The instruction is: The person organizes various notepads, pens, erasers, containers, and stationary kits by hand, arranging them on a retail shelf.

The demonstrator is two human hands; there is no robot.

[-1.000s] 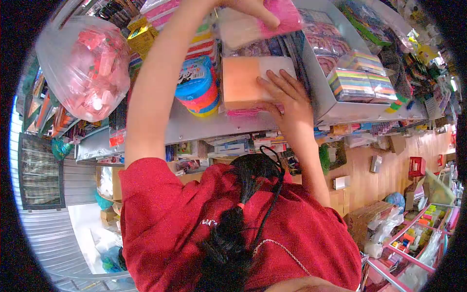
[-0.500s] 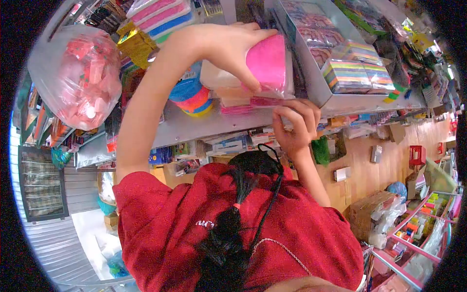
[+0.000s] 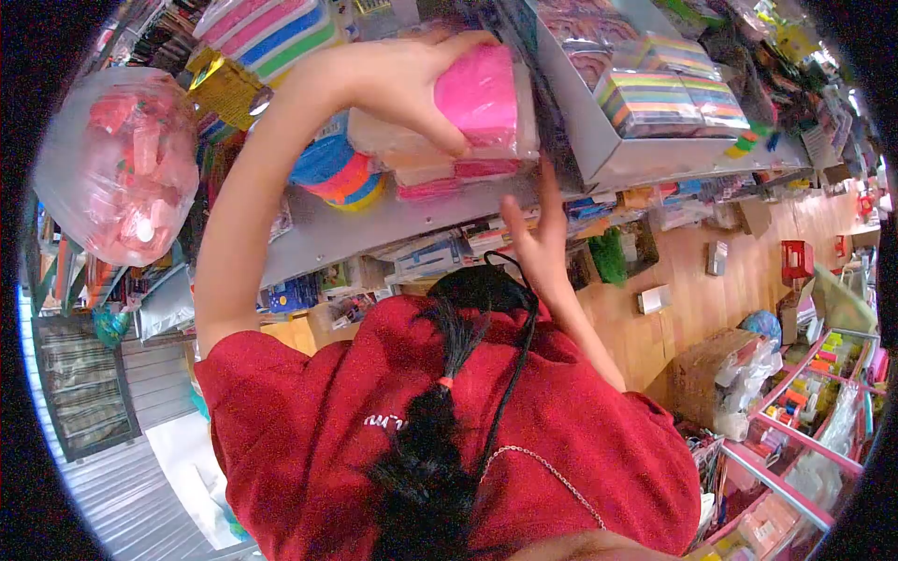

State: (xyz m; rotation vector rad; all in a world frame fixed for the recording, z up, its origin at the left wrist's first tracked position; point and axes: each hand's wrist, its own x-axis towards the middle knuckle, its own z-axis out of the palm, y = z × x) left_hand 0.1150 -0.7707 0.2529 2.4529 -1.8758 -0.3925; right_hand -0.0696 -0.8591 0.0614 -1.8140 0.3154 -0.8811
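Observation:
My left hand (image 3: 412, 89) reaches over a plastic-wrapped pink pack (image 3: 482, 98), its thumb on the near side and its fingers at the far edge. Paler wrapped packs (image 3: 374, 140) lie under and beside that hand. Just below the pink pack, my right hand (image 3: 538, 234) is raised with thumb and fingers apart, holding nothing. One of its fingers points up close to the pack's lower corner; whether it touches cannot be made out. Left of the packs stand stacked round containers (image 3: 332, 173) in blue, orange and yellow.
A grey tray (image 3: 645, 164) with striped wrapped blocks (image 3: 659, 103) sits to the right on the shelf. At left hangs a clear bag of pink pieces (image 3: 136, 173). Goods crowd the area below the shelf edge (image 3: 374, 234). A cardboard box (image 3: 711, 379) stands on the wooden floor.
My right hand has gone from curled fingers at the pack's lower edge to spread fingers just below it. The left hand stays on the pink pack. The whole view has shifted slightly.

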